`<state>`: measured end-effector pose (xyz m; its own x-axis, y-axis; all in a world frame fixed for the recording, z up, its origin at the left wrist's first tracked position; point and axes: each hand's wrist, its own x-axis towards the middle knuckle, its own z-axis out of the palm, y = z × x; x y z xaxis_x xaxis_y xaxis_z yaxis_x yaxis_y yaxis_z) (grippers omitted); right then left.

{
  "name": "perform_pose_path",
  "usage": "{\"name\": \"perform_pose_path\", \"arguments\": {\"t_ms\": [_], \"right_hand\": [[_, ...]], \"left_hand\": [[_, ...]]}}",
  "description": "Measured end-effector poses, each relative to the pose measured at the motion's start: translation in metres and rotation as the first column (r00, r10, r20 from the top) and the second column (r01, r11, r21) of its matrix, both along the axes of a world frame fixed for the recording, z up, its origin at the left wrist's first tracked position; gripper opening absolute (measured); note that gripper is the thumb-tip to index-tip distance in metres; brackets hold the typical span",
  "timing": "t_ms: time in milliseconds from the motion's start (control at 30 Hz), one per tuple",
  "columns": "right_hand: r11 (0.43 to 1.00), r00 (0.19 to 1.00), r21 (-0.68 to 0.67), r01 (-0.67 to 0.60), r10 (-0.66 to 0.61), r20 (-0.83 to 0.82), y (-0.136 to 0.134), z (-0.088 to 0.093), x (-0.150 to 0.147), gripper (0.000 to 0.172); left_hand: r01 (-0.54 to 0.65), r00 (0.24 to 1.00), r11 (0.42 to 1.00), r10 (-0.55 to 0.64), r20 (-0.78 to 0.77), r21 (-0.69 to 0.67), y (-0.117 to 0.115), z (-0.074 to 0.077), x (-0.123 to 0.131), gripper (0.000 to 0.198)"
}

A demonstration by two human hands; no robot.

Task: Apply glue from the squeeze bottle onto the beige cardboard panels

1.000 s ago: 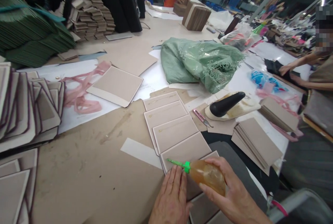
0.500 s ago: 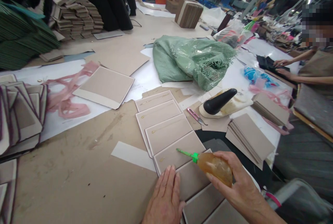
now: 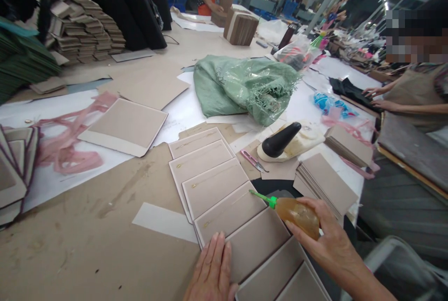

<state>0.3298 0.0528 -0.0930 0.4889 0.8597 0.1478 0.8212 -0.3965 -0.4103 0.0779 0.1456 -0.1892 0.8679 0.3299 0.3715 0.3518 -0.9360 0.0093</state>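
My right hand [image 3: 331, 245] is closed around an amber glue bottle [image 3: 297, 211] with a green nozzle [image 3: 261, 196], whose tip sits over the right edge of a beige card. Several overlapping beige cards [image 3: 213, 184] lie in a fanned row across the brown table sheet [image 3: 87, 245]. My left hand [image 3: 212, 273] lies flat with its fingers stretched out on the left edge of a card near the front of the row.
A stack of beige cards [image 3: 324, 184] lies right of the row, with small pink snips [image 3: 254, 160] and a black cone on a cream base [image 3: 282, 140] behind. A green bag [image 3: 245, 86], a single card [image 3: 124, 126], pink ribbon [image 3: 65, 151] and card piles [image 3: 87, 30] are around. Another person's hands [image 3: 376, 98] work at right.
The view has shifted, so the row of cards now shows further toward me. My right hand with the bottle moved right along the card edge. My left hand stays flat on the cards.
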Motion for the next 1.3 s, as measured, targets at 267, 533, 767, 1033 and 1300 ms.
{"name": "perform_pose_path", "arguments": {"t_ms": [267, 533, 767, 1033, 1300], "right_hand": [[0.999, 0.996, 0.014, -0.046, 0.047, -0.075, 0.003, 0.001, -0.026, 0.033], [0.996, 0.621, -0.086, 0.000, -0.067, -0.781, 0.015, 0.013, -0.079, 0.037], [0.980, 0.704, -0.149, 0.130, -0.197, -0.682, -0.016, 0.019, -0.050, 0.045], [0.990, 0.952, -0.110, -0.087, 0.050, -0.302, -0.055, 0.013, -0.056, 0.039], [0.983, 0.953, -0.048, -0.179, 0.161, -0.258, -0.048, 0.005, -0.073, 0.039]], "left_hand": [[-0.001, 1.000, 1.000, 0.001, 0.013, -0.008, -0.001, 0.001, 0.001, 0.049], [-0.026, 1.000, 1.000, 0.026, -0.009, 0.014, -0.007, 0.012, 0.001, 0.040], [0.021, 0.994, 0.997, -0.014, 0.107, -0.068, -0.039, 0.020, -0.009, 0.036], [-0.004, 1.000, 0.988, 0.005, 0.000, -0.157, -0.072, 0.010, -0.009, 0.058], [-0.005, 1.000, 0.986, 0.000, -0.029, -0.164, -0.070, 0.011, -0.011, 0.057]]}}
